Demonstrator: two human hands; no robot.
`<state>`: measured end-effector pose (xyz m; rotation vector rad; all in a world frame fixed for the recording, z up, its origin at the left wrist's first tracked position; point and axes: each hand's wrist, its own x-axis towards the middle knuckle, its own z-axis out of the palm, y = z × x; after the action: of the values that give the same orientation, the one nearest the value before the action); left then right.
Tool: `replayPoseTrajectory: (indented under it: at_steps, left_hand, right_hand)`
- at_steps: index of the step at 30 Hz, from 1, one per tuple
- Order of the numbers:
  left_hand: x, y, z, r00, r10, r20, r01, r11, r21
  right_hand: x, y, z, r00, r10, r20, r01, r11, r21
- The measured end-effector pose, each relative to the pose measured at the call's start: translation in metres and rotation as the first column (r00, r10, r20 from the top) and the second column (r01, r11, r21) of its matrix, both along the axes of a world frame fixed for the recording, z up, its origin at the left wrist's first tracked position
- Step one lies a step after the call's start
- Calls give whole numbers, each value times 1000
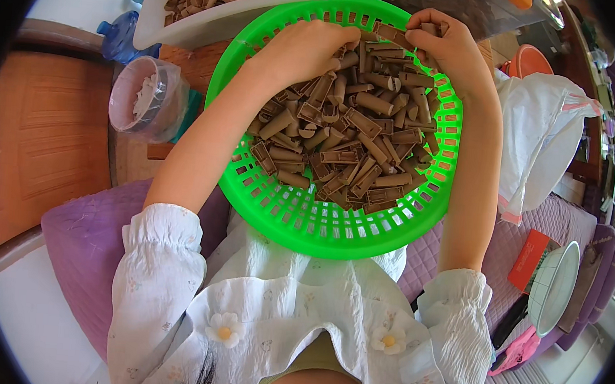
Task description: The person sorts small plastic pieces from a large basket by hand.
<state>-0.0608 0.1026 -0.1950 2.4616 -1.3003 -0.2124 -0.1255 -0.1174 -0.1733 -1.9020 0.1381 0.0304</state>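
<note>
A bright green plastic basket (332, 247) with slotted sides is in front of me, heaped with brown half-tube plastic pieces (372, 129). Over the far right rim, my right hand (449, 52) pinches one brown plastic piece (392, 35) between thumb and fingers. My left hand (303, 52) is over the far left part of the heap. Its fingers are curled and closed, with the tips close to the pieces; whatever they hold is hidden behind the hand.
Beyond the basket stands a white tub (183, 37) with more brown pieces. To the left are a clear-lined bucket (139, 95) and blue water bottles (122, 36). At right lie a white sack (536, 137), a red box (529, 261) and a pale oval basket (554, 288).
</note>
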Motion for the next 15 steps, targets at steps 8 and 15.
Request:
replayPoseTrajectory:
  at_steps: [8, 15]
  left_hand:
    - [1, 3, -14, 997, -6, 73, 14, 995, -104]
    - [18, 17, 24, 806, -58, -589, -220, 894, -389]
  right_hand:
    - [0, 0, 4, 997, -80, 22, 78, 995, 62]
    - [-2, -41, 13, 839, 409, 360, -501, 322, 803]
